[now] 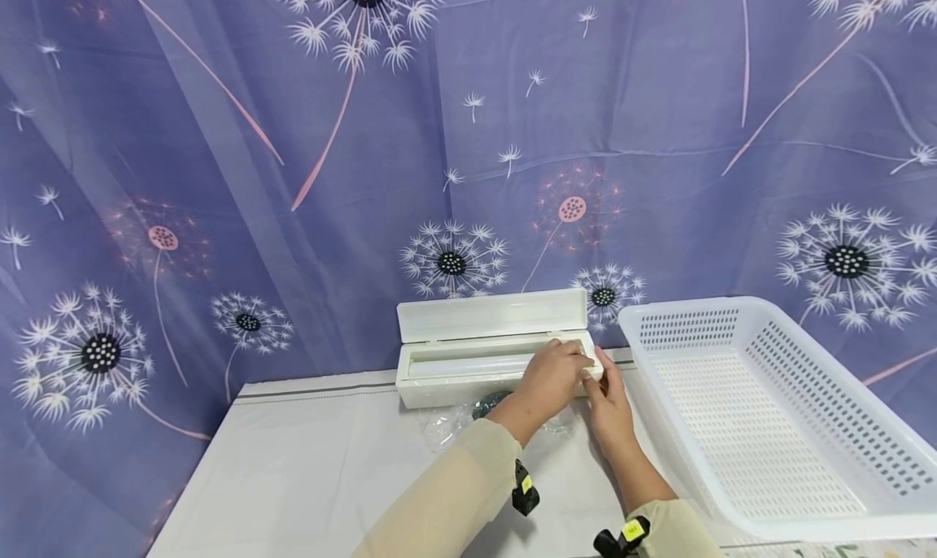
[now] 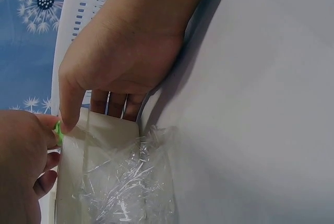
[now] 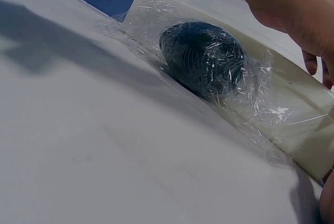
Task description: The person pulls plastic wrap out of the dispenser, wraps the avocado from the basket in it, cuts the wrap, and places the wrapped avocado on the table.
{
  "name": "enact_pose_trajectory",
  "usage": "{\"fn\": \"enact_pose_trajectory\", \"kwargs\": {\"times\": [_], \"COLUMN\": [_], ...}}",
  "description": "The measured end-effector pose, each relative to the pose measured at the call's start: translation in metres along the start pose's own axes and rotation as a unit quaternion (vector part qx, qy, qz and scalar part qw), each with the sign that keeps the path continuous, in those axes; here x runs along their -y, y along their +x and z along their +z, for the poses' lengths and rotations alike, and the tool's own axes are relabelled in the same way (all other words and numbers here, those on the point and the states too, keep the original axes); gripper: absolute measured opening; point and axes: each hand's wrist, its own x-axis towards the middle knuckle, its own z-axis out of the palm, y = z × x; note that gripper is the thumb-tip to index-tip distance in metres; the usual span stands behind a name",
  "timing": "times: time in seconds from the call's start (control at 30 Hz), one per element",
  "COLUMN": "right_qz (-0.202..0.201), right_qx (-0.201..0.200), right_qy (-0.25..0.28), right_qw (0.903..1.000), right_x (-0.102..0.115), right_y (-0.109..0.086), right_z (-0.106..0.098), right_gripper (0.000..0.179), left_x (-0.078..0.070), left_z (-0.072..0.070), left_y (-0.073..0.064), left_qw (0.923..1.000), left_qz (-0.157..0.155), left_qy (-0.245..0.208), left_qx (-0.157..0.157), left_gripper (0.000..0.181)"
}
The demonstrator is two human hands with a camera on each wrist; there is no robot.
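Our two hands are close together: the right hand [image 1: 613, 418] grips the right end of the long white box [image 1: 439, 394], and the left hand [image 1: 549, 377] pinches a small green bit [image 2: 59, 134] there. The box sits on our desk [image 1: 307, 452], lid [image 1: 490, 316] up, a white roll [image 1: 457, 367] inside. We see a dark round thing [image 3: 201, 59] in clear wrap [image 2: 125, 192] just in front, and a white basket [image 1: 754, 436] on the right

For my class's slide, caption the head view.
Left hand and right hand at an open, long white plastic box beside a perforated white plastic basket.
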Motion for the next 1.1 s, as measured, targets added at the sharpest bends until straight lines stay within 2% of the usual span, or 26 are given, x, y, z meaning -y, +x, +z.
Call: {"fn": "enact_pose_trajectory", "kwargs": {"times": [0.17,0.37,0.8,0.87,1.0,1.1], "right_qz": [0.002,-0.017,-0.017,-0.013,-0.01,-0.017], "right_qx": [0.003,-0.002,0.001,0.004,0.006,0.0], "right_qy": [0.006,0.0,-0.002,-0.002,-0.003,-0.008], "right_qw": [1.0,0.9998,0.9999,0.9999,0.9999,0.9998], "right_x": [-0.009,-0.023,-0.023,-0.013,-0.009,-0.02], "right_y": [0.004,0.008,0.007,0.003,0.002,0.006], "right_z": [0.001,0.002,0.001,0.001,0.001,0.001], "right_gripper": [0.06,0.06,0.06,0.06,0.06,0.06], "left_x": [0.001,0.002,0.002,0.003,0.003,0.003], "left_z": [0.0,0.0,-0.001,0.0,0.0,-0.001], "left_y": [0.0,0.001,0.0,0.0,0.0,-0.001], "left_qw": [0.9999,1.0,0.9999,1.0,1.0,1.0], "left_qz": [0.004,-0.002,-0.006,-0.004,-0.001,-0.003], "left_qy": [0.005,0.0,-0.001,-0.002,-0.003,-0.002], "left_qx": [-0.009,-0.002,0.011,0.007,0.003,0.004], "left_gripper": [0.026,0.028,0.03,0.03,0.029,0.03]}}
